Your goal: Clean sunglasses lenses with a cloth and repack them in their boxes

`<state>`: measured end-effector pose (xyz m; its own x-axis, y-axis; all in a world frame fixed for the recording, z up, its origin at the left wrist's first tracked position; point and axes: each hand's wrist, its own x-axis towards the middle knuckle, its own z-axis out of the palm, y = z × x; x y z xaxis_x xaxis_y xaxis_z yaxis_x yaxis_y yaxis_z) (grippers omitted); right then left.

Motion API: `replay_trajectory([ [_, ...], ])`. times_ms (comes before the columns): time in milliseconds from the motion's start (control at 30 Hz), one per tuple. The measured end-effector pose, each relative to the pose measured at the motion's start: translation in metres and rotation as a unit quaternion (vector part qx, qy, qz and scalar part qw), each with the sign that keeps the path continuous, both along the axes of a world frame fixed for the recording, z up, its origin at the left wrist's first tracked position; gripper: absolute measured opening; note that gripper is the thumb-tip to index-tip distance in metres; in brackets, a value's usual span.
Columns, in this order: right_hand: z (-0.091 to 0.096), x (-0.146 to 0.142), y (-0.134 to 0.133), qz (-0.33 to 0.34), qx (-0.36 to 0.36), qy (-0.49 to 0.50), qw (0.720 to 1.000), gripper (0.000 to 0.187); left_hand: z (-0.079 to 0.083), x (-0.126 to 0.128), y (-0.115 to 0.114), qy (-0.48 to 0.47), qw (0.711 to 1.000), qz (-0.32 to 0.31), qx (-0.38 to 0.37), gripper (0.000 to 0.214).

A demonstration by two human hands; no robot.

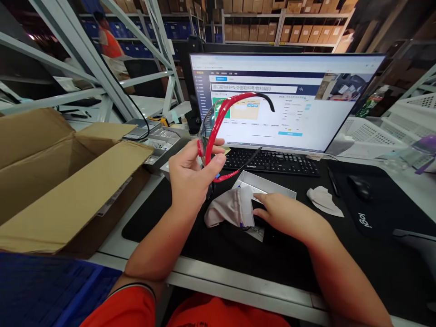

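- A blue crate (44, 290) lies nearest the person, below and left of the left-hand fingers.
- A black desk mat (190, 254) spreads under both hands.
- The right hand (282, 213) rests low on the mat, its fingers laid on the edge of a grey cloth pouch (228, 209). Whether they pinch the cloth or only press on it cannot be told.
- The pouch lies crumpled on the mat, just left of the right fingertips and below the left-hand fingers.
- The left hand (190, 177) is raised above the pouch. Its thumb and fingers are clenched around the red glasses (223, 113) near the hinge.
- The glasses are held in the air, and one red arm with a black tip arches up and to the right of the fingers.
- A shallow white box (272, 186) sits just beyond the right fingers.
- A crumpled pale cloth (323, 200) lies to their right, and a mouse (361, 187) lies farther right.
- An open cardboard box (68, 181) stands left of the left-hand fingers.
- A keyboard (272, 161) lies beyond the white box, and a lit monitor (306, 100) stands behind the held glasses.
- Far behind, to the upper left, another person in orange (107, 38) stands among the shelves.
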<state>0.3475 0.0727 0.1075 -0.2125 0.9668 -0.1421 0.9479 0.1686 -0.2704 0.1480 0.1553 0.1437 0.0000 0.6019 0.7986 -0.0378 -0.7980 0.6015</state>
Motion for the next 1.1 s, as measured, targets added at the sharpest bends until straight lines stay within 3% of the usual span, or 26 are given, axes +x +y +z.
replay_trajectory([
  [100, 0.01, 0.025, -0.006, -0.003, 0.108, 0.036, 0.993, 0.027, 0.002, 0.0, -0.002, -0.014, 1.0, -0.009, -0.015, 0.012],
  [167, 0.019, 0.035, -0.014, -0.021, 0.215, 0.057, 0.975, 0.019, 0.003, 0.001, -0.004, -0.034, 0.998, -0.03, -0.034, 0.013],
  [267, 0.026, 0.03, -0.023, -0.065, 0.433, 0.082, 0.895, 0.013, 0.001, 0.007, -0.005, -0.105, 0.981, -0.099, -0.13, 0.018],
  [333, 0.024, 0.015, -0.025, -0.048, 0.546, 0.068, 0.834, 0.024, 0.0, 0.014, -0.006, -0.171, 0.943, -0.149, -0.242, 0.026],
  [367, 0.021, 0.006, -0.025, -0.018, 0.571, 0.044, 0.819, 0.031, -0.001, 0.017, -0.006, -0.201, 0.916, -0.168, -0.303, 0.029],
  [467, 0.011, -0.015, -0.019, 0.093, 0.57, -0.07, 0.813, 0.037, -0.005, 0.027, -0.008, -0.244, 0.828, -0.206, -0.461, 0.038],
  [500, 0.008, -0.018, -0.017, 0.116, 0.571, -0.102, 0.806, 0.033, -0.006, 0.029, -0.01, -0.242, 0.811, -0.212, -0.489, 0.04],
  [567, 0.007, -0.013, -0.012, 0.122, 0.595, -0.135, 0.783, 0.029, -0.007, 0.031, -0.013, -0.206, 0.808, -0.225, -0.504, 0.049],
  [633, 0.01, 0.001, -0.008, 0.09, 0.624, -0.121, 0.767, 0.028, -0.007, 0.028, -0.017, -0.128, 0.832, -0.255, -0.476, 0.064],
  [700, 0.014, 0.019, -0.006, 0.022, 0.643, -0.066, 0.763, 0.023, -0.005, 0.022, -0.022, 0.003, 0.853, -0.315, -0.416, 0.076],
  [767, 0.02, 0.036, -0.008, -0.045, 0.647, 0.008, 0.761, 0.017, -0.002, 0.014, -0.027, 0.178, 0.862, -0.349, -0.323, 0.069],
  [833, 0.024, 0.048, -0.012, -0.092, 0.643, 0.071, 0.757, 0.016, 0.0, 0.008, -0.031, 0.351, 0.857, -0.297, -0.235, 0.051],
  [900, 0.028, 0.055, -0.018, -0.115, 0.641, 0.112, 0.75, 0.016, 0.002, 0.006, -0.032, 0.464, 0.847, -0.185, -0.182, 0.036],
  [1000, 0.032, 0.055, -0.028, -0.121, 0.647, 0.137, 0.74, 0.017, 0.004, 0.006, -0.024, 0.525, 0.836, -0.017, -0.157, 0.03],
  [1100, 0.036, 0.049, -0.036, -0.107, 0.649, 0.143, 0.74, 0.017, 0.002, 0.005, -0.009, 0.503, 0.846, 0.079, -0.16, 0.034],
])
